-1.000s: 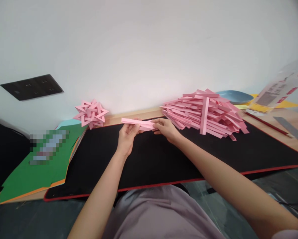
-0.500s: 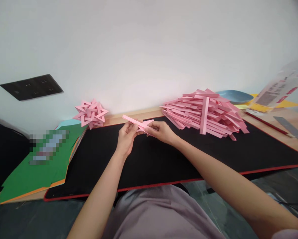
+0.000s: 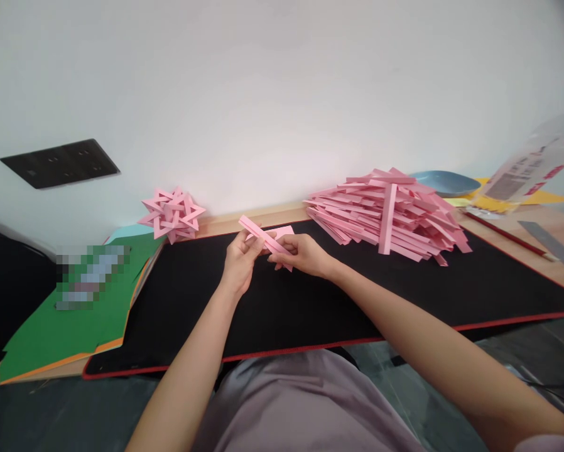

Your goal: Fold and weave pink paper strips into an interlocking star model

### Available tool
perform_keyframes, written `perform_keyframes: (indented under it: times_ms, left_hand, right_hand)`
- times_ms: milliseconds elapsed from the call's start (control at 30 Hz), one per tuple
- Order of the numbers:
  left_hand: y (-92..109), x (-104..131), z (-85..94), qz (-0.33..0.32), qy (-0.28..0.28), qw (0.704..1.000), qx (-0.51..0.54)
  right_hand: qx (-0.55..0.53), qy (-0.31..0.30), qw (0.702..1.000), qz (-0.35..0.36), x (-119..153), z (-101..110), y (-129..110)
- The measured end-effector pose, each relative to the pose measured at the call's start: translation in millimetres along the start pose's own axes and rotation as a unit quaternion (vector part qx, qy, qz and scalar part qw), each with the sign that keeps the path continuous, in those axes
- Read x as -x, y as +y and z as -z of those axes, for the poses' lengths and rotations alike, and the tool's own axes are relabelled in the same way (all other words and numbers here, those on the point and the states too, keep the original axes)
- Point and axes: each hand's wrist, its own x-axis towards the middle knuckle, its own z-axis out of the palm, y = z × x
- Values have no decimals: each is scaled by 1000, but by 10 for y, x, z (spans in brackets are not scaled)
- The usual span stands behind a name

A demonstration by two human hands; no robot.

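Folded pink paper strips (image 3: 265,237) are held above the black mat, one slanting across another. My left hand (image 3: 242,256) pinches them between thumb and fingers on the left. My right hand (image 3: 303,253) grips the right end of the slanting strip. How the strips join is partly hidden by the fingers. To the right lies a large heap of folded pink strips (image 3: 380,210), and at the back left sits a star-shaped ball of pink paper (image 3: 172,215).
The black mat (image 3: 301,314) has a red edge. Green paper sheets (image 3: 37,339) lie at the left. On the right are a blue dish (image 3: 444,182), a plastic bottle (image 3: 531,166), a dark red pencil (image 3: 505,233) and a metal ruler (image 3: 553,245).
The slanting strip has tilted more steeply, its right end now lower and its left end shifted slightly right. My right hand has moved slightly down, its fingers now around that strip's lower end.
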Motion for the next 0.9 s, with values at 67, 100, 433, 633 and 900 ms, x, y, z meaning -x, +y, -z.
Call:
perform_keyframes:
  times_ms: [67,100,433,633,900]
  left_hand:
    - [-7,-2,7,0,7,1000,-5]
    - [-12,-3,11,0,9,1000,-8]
    - [-71,0,21,16,16,999,-42]
    - [-114,6,22,34,37,997,-62]
    - [-72,-6,34,26,70,997,-26]
  right_hand:
    - [-29,-2,1000,-9,3,-9,-9]
    - [-41,-4,999,-12,4,-14,-9]
    - [-44,-21,998,-29,-13,-20,-5]
    - [-51,-33,998,-27,-13,-14,0]
    - [-44,-81,996,-15,-1,21,40]
